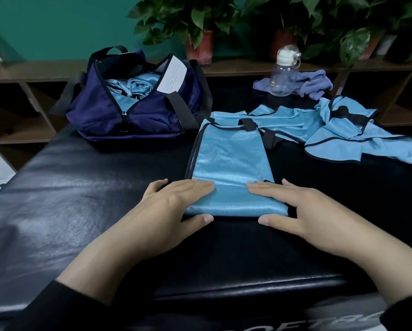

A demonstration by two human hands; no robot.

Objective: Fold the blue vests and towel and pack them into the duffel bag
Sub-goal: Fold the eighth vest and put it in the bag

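Both hands lay flat, fingers straight, on the near end of a folded blue vest (226, 163) at the desk's (80, 199) middle: the left hand (176, 204) on its left corner, the right hand (293, 206) on its right, thumbs along the near fold. The navy duffel bag (138, 108) stood unzipped toward the far left edge, blue cloth partly hidden inside. Unfolded vests (331, 130) sprawled at the far right, overlapping too much to count. A purple towel (317, 84) lay behind them, partly covered by a clear bottle (285, 75).
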